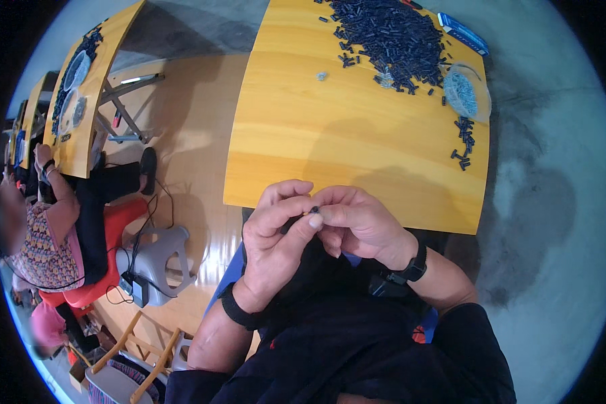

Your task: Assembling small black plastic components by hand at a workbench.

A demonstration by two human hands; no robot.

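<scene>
In front of my body, at the near edge of the yellow table [283,145], my two hands meet fingertip to fingertip. My left hand [274,232] is closed in a pinch, its thumb and index finger on a small black piece [314,210]. My right hand [367,221] pinches the same piece from the other side, fingers curled. Most of the piece is covered by fingertips, so its full shape is hidden. Farther off on the tabletop lies a large heap of short black cylindrical parts [390,40].
A clear tub of small light-blue pieces [460,94] stands by the right edge, with loose black parts [463,143] below it. A blue box [462,34] lies behind. On the left, another person [54,236] sits at a second table [87,135], near a grey stool [156,259].
</scene>
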